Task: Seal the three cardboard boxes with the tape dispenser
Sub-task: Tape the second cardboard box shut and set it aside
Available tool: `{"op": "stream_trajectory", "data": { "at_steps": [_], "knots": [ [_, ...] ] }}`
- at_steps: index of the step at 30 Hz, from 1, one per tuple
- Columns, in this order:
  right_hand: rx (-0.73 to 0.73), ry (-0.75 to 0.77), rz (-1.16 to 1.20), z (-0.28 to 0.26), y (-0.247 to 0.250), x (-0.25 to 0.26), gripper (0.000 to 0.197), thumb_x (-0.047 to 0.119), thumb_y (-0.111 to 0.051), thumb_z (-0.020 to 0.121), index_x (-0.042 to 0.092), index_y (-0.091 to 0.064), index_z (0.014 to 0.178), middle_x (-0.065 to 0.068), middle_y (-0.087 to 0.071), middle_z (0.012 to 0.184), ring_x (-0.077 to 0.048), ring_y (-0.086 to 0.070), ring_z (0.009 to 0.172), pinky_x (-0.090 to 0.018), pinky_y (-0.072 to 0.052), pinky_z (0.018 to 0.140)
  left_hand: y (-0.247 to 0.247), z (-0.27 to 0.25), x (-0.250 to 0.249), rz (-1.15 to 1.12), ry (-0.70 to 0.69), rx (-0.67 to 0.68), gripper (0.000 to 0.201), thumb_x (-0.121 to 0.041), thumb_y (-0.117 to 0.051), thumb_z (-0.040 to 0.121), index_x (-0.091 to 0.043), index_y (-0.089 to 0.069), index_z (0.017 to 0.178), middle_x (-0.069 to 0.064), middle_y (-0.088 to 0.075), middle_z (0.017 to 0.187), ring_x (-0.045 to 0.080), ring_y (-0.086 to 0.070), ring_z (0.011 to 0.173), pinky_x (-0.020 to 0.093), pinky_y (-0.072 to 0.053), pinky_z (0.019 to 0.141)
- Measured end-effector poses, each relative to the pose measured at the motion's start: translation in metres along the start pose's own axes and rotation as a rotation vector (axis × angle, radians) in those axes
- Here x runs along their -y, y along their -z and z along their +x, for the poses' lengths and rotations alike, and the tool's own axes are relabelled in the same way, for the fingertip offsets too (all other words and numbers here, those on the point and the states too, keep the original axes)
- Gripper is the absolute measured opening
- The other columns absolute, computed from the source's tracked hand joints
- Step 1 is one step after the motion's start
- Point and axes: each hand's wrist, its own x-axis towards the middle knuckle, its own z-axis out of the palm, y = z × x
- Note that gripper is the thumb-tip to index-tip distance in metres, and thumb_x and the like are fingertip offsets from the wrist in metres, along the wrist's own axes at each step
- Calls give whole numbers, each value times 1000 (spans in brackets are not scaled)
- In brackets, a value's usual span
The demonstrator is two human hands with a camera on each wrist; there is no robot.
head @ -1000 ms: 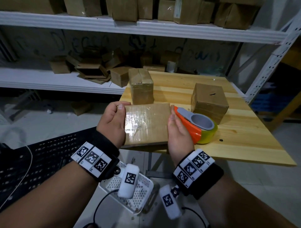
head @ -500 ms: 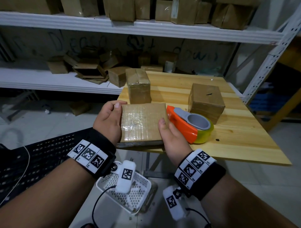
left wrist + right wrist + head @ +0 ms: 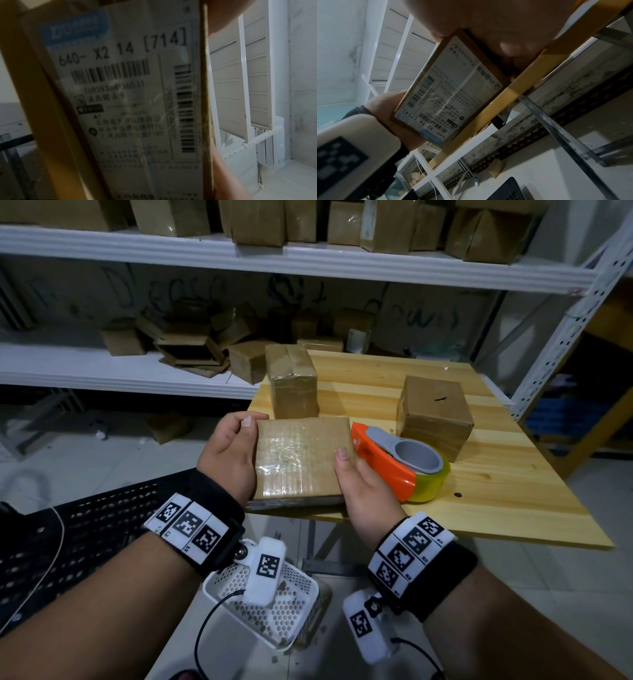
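At table edge (image 3: pixel 479 537), both hands (image 3: pixel 227 455) grip taped box (image 3: pixel 301 458)

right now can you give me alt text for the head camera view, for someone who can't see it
Two hands hold a flat cardboard box wrapped in clear tape at the near edge of a wooden table, the left hand gripping its left side and the right hand its right. An orange tape dispenser lies just right of it, with two more boxes behind and box-filled shelves beyond.
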Motion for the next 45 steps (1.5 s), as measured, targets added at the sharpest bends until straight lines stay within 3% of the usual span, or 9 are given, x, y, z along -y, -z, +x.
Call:
{"op": "stream_trajectory", "data": {
  "at_steps": [17,21,26,30,32,36,38,42,45],
  "knots": [
    [-40,-15,25,-2,-4,1,116,92,-42,68,28,-29,164,7,-31,170,-16,-25,157,-47,-19,130,0,-1,-3,-13,19,14,28,-23,-42,108,-6,-64,113,-1,-65,87,-7,-60,59,12,-48,52],
    [-43,8,62,-6,-4,3,101,84,-47,82,26,-31,163,6,-34,168,-16,-29,156,-45,-22,129,0,0,-4,18,-4,8,28,-22,-43,108,-5,-65,112,-1,-65,87,-9,-59,59,10,-47,52],
    [-38,34,164,-7,1,12,135,105,-52,49,29,-38,160,6,-44,163,-15,-41,150,-46,-33,125,1,8,-4,-3,51,-26,26,-23,-45,107,-13,-69,104,-2,-68,88,-2,-65,71,17,-50,58],
    [-54,53,270,-3,16,33,102,69,-59,70,23,-39,159,6,-47,159,-6,-48,138,-10,-42,96,6,26,-11,-96,142,-192,28,-26,-49,104,-25,-74,91,2,-75,97,21,-68,92,36,-56,83],
    [-60,76,274,-1,13,34,96,61,-64,76,24,-35,160,5,-43,161,-9,-45,142,-11,-42,95,4,35,-19,-151,173,-245,26,-30,-51,101,-23,-76,95,4,-76,98,22,-71,95,44,-58,90],
    [-36,138,323,4,-1,34,93,50,-84,76,40,-31,152,23,-50,145,2,-54,130,-13,-52,86,-17,46,-29,-178,161,-223,31,-44,-47,97,-20,-66,104,3,-69,99,0,-70,88,21,-58,82],
    [-31,205,326,9,-5,39,95,42,-86,74,45,-28,150,35,-51,130,16,-58,114,-6,-52,80,-28,51,-27,-201,165,-223,56,-64,-47,74,-21,-66,104,15,-69,111,29,-69,106,50,-56,96],
    [-86,257,383,27,0,46,116,28,-87,75,46,-13,163,11,-55,150,-3,-61,128,-28,-55,104,-51,48,-28,-293,214,-215,55,-65,-57,67,-29,-71,107,9,-73,108,31,-69,103,57,-54,96],
    [-159,230,441,39,18,52,105,20,-85,78,46,-25,160,7,-64,141,-10,-66,124,-44,-55,107,-62,47,-33,-237,164,-83,34,-44,-67,81,-22,-70,107,10,-73,108,29,-69,104,54,-55,96]
  ]
}}
